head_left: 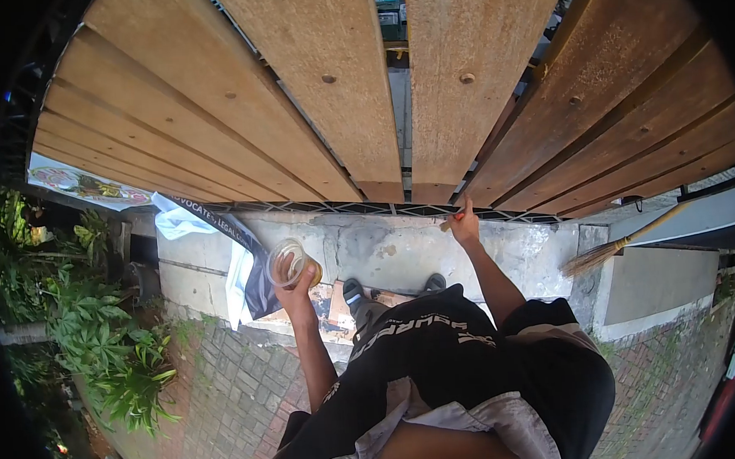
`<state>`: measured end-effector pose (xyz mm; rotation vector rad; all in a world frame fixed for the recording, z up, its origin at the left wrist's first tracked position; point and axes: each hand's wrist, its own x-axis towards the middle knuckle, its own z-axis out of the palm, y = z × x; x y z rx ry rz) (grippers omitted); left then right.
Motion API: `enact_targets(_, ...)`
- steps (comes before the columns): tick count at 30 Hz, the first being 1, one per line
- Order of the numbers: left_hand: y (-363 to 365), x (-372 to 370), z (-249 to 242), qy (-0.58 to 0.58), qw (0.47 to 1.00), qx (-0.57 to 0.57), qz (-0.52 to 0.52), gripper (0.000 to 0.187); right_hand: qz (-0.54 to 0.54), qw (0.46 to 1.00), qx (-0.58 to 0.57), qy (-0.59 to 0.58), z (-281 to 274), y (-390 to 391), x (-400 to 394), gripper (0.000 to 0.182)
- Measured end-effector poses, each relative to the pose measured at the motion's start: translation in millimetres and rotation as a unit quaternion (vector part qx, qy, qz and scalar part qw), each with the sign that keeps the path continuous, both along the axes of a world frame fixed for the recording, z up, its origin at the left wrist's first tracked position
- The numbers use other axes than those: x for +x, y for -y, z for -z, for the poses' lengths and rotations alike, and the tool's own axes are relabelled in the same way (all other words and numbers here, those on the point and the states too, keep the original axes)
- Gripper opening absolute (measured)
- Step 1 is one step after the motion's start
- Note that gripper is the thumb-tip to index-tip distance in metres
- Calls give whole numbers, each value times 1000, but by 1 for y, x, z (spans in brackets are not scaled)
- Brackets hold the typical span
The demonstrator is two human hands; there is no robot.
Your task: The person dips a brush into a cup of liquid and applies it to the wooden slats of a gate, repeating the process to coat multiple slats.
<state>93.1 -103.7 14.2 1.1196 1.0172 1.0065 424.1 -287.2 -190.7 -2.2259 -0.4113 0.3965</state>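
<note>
A clear round plastic cup point(285, 264) is in my left hand point(298, 293), its fingers wrapped round the side, below the left part of the wooden slats. Something brownish shows inside it, too small to tell. My right hand point(465, 227) is closed at the front end of a middle wooden slat point(466, 83), with one finger reaching up to the slat's edge. A small tan piece sticks out at its left side; what it is I cannot make out. The slats lie side by side on a dark metal lattice frame point(366, 210).
A straw broom point(595, 257) leans at the right. White and black printed cloth point(241, 273) hangs at the left. Green plants point(107, 334) grow on the left side. My feet point(352, 290) stand on a pale concrete ledge point(385, 249) above brick paving point(234, 386).
</note>
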Motion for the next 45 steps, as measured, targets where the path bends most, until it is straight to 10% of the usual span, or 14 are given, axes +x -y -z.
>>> enact_targets(8, -14, 13, 1, 35, 994, -1, 101, 77, 58, 976, 196, 71, -73, 10, -69, 39)
enact_targets(16, -69, 6, -2, 75, 955, 12, 288, 78, 151, 804, 430, 383, -354, -51, -86, 23)
enact_targets(32, -136, -56, 23, 125, 963, -25, 237, 73, 85, 599, 211, 768, -494, -85, -88, 23)
enact_targets(35, -139, -66, 13, 98, 963, -51, 247, 72, 120, 614, 251, 738, -498, -80, -73, 17)
enact_targets(41, -146, -52, 16, 132, 957, -33, 256, 67, -66, 895, 77, 434, -429, -74, -81, 9)
enact_targets(45, -153, -50, 19, 133, 956, -1, 263, 67, -34, 871, 117, 477, -458, -77, -99, 9)
